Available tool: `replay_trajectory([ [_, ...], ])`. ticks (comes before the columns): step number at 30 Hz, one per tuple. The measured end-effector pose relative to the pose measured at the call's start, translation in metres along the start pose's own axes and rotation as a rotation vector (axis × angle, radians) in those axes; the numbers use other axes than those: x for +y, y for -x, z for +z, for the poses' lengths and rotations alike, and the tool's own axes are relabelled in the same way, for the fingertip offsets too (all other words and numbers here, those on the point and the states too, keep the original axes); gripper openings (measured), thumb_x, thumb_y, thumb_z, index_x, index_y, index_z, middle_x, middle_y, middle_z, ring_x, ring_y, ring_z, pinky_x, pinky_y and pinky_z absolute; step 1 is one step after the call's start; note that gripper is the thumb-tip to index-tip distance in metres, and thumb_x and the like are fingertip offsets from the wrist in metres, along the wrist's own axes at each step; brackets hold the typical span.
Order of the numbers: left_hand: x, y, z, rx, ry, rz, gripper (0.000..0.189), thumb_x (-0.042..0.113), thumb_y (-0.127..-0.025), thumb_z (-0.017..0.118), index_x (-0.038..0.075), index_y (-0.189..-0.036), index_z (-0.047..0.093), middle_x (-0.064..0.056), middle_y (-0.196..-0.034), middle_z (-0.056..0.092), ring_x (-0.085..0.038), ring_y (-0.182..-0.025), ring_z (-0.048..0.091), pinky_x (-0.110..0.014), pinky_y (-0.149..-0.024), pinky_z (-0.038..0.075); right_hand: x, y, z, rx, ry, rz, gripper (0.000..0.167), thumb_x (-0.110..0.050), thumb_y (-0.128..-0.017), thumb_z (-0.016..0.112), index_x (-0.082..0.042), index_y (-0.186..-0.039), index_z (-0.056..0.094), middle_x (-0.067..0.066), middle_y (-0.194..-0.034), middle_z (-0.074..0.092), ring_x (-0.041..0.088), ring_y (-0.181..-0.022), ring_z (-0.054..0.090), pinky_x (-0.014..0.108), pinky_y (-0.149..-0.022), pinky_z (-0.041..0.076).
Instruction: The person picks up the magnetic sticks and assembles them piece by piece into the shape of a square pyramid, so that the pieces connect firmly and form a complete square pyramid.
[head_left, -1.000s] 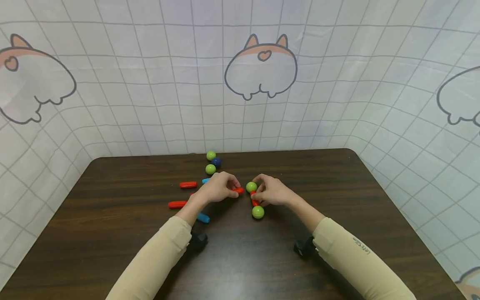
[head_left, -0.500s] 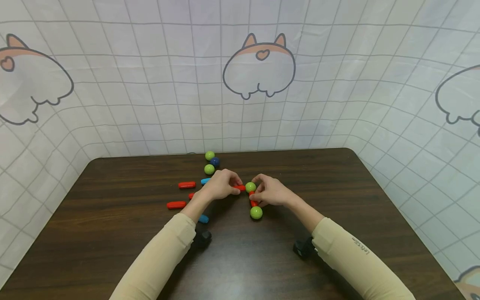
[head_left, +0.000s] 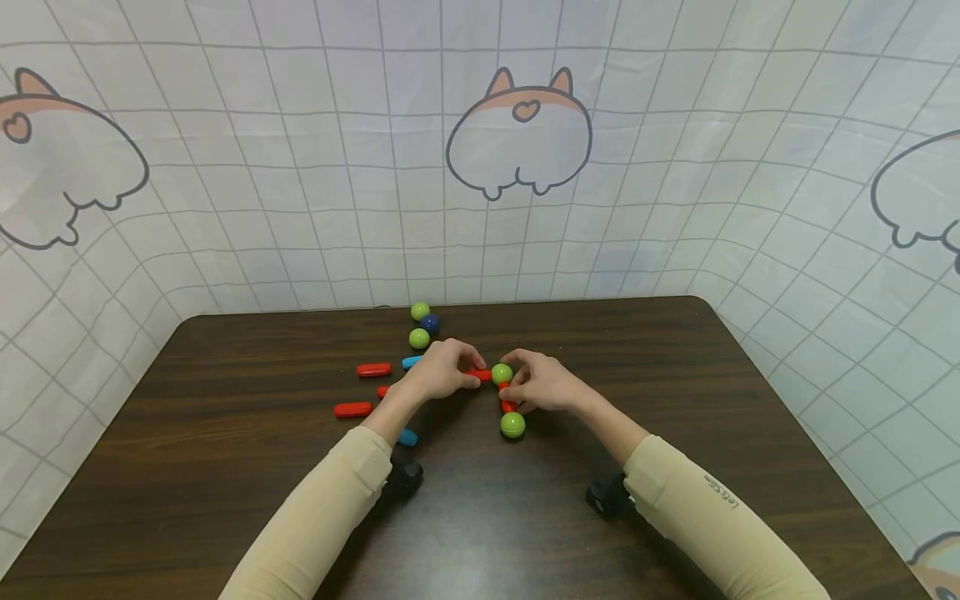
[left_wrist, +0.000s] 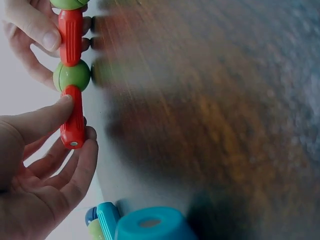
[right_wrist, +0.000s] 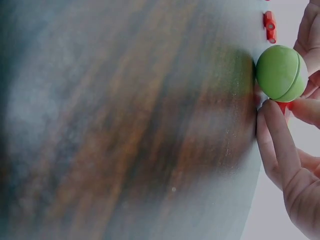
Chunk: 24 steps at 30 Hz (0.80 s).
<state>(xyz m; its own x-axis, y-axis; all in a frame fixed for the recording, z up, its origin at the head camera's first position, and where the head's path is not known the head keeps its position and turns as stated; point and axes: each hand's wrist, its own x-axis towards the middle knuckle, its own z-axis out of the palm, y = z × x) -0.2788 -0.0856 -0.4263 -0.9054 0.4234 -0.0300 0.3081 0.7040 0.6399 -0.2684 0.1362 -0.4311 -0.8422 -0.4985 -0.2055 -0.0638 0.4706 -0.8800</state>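
Observation:
My left hand point(head_left: 441, 369) pinches a ridged red rod point(left_wrist: 73, 120) between thumb and fingers. That rod's right end meets a green ball point(head_left: 502, 373) farther from me; its other end shows a small round metal face in the left wrist view. My right hand point(head_left: 547, 383) grips a second red rod point(left_wrist: 70, 37), which links this ball to another green ball point(head_left: 513, 425) on the near side. Together the pieces form a corner shape close over the table. In the right wrist view the near ball point(right_wrist: 280, 72), with a seam around it, covers most of the right rod.
On the dark wooden table point(head_left: 247, 483), two green balls point(head_left: 419, 338) and a navy ball point(head_left: 430, 324) sit near the back edge. Left of my left hand lie several red rods point(head_left: 374, 369) and two blue rods point(head_left: 407, 437), partly behind that forearm. A patterned white curtain point(head_left: 315, 167) surrounds the table.
My left hand has moved slightly right and away from me, bringing its red rod from a small gap up against the far green ball. The right hand keeps its hold almost unmoved.

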Motion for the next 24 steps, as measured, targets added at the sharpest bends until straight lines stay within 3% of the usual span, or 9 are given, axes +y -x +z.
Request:
replay_trajectory([
  [15,-0.004,0.002,-0.004,0.019,0.003,0.000,0.020,0.011,-0.091,0.081,0.009,-0.110,0.076,-0.003,-0.107,0.072,-0.022,-0.101,0.066,-0.038,-0.087,0.055,0.000,-0.002,-0.001,-0.002,0.000,0.003,0.057,-0.006,-0.095,0.073,0.002,-0.144,0.046,0.015,-0.097,0.067,0.025,-0.079,0.071,0.038,-0.072,0.061],
  [24,-0.009,0.008,-0.011,0.045,0.091,0.001,0.022,0.010,-0.093,0.078,0.003,-0.114,0.074,-0.002,-0.100,0.071,-0.018,-0.091,0.066,-0.037,-0.081,0.056,0.000,-0.001,-0.001,-0.006,-0.023,0.007,0.057,-0.005,-0.095,0.073,0.002,-0.144,0.045,0.017,-0.099,0.066,0.026,-0.079,0.072,0.038,-0.073,0.061],
])
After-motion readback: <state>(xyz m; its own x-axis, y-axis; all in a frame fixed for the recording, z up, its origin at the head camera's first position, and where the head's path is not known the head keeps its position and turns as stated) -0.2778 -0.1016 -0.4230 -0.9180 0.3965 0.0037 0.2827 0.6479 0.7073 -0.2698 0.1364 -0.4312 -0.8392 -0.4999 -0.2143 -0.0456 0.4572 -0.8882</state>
